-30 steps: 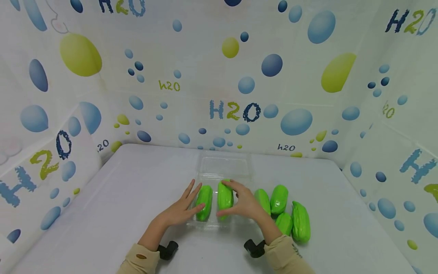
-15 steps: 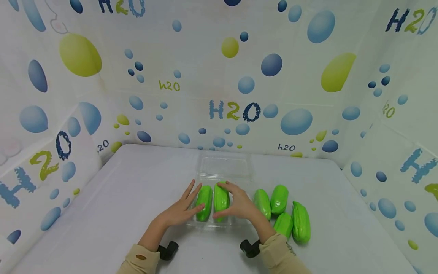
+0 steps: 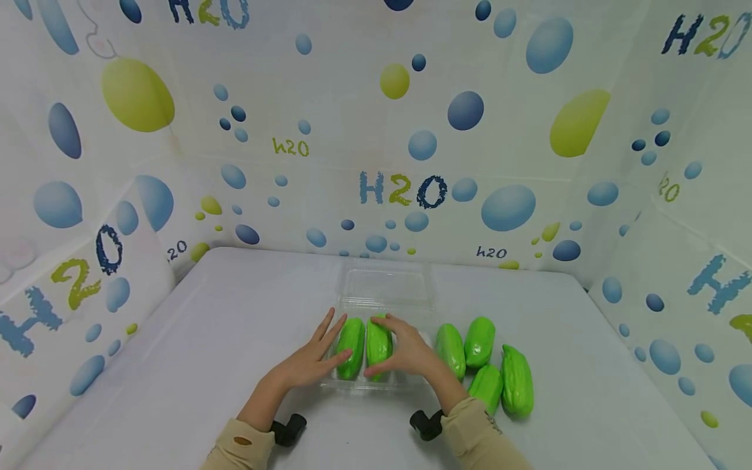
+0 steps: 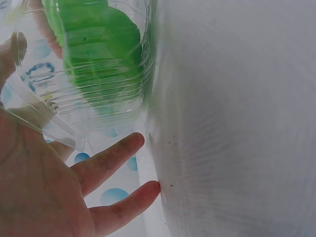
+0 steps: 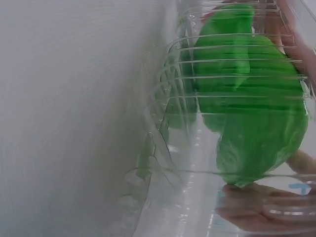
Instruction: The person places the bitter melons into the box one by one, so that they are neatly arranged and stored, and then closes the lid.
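Note:
A clear plastic clamshell box [image 3: 358, 385] lies in the middle of the table, its lid [image 3: 384, 287] folded back behind it. Inside, a glossy green gourd-like vegetable [image 3: 350, 348] sits on the left, and a second green gourd [image 3: 378, 343] lies close beside it. My right hand [image 3: 414, 350] holds this second gourd lengthwise, thumb at its near end and fingers at its far end. At the box's left wall rests my left hand [image 3: 311, 362], fingers spread and thumb over the rim. Through the plastic in the right wrist view, the gourd [image 5: 256, 108] partly hides the fingertips.
Several more green gourds [image 3: 480, 342] lie on the white table [image 3: 247, 313] to the right of the box, near my right forearm. Black wrist cameras [image 3: 288, 429] sit under both wrists. A patterned curtain [image 3: 329, 85] surrounds the table's back and sides.
My right hand has shifted a little left with the second gourd, bringing it nearer to the first and slightly lower in the box. My left hand has stayed in place.

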### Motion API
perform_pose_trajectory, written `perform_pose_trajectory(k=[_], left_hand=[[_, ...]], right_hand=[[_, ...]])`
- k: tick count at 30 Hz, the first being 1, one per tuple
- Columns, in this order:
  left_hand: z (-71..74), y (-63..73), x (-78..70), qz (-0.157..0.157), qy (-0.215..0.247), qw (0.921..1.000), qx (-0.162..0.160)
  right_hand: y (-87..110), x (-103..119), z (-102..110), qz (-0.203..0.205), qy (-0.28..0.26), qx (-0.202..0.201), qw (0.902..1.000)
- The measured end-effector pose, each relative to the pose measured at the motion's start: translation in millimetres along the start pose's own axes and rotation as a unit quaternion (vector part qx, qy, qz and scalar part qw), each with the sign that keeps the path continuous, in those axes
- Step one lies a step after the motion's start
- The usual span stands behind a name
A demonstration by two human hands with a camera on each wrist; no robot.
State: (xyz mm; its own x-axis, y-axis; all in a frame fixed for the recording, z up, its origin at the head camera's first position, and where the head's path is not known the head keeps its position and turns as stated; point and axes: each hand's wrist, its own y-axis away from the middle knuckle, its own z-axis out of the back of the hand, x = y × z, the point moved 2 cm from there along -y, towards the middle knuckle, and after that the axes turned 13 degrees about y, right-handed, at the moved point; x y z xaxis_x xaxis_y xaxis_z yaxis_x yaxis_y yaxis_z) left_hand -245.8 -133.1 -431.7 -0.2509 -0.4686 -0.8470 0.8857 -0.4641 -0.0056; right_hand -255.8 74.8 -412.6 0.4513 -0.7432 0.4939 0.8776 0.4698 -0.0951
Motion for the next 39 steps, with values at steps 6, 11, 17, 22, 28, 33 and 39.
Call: perform_pose_trajectory(k=[6, 11, 17, 22, 28, 33, 39], left_hand=[[-0.2, -0.9, 2.6, 0.005, -0.001, 1.0, 0.002], [0.2, -0.4, 2.7, 0.003, 0.002, 1.0, 0.003], [0.1, -1.5, 3.9, 0.001, -0.001, 1.0, 0.001], [-0.4, -1.8, 4.4, -0.001, -0.002, 1.0, 0.001], [-0.9, 0.3, 2.1, -0.025, -0.004, 0.9996, -0.013], [-0.9, 0.1, 2.2, -0.019, -0.007, 0.9997, -0.01], [-1.0, -1.6, 3.2, -0.01, -0.006, 0.9999, -0.004]], right_hand=[[-3.0, -1.2, -3.7, 0.0, 0.004, 0.008, 1.0], [-4.4, -0.6, -5.5, -0.003, 0.003, 0.013, 0.9999], [-6.6, -0.2, -8.3, -0.01, 0.008, 0.02, 0.9997], [-8.4, -0.3, -11.2, -0.005, 0.013, 0.02, 0.9997], [-10.0, 0.5, -13.8, -0.001, 0.022, 0.021, 0.9995], [-9.8, 0.5, -15.8, -0.004, 0.034, 0.03, 0.999], [-7.3, 1.6, -16.3, -0.012, 0.036, 0.037, 0.9986]])
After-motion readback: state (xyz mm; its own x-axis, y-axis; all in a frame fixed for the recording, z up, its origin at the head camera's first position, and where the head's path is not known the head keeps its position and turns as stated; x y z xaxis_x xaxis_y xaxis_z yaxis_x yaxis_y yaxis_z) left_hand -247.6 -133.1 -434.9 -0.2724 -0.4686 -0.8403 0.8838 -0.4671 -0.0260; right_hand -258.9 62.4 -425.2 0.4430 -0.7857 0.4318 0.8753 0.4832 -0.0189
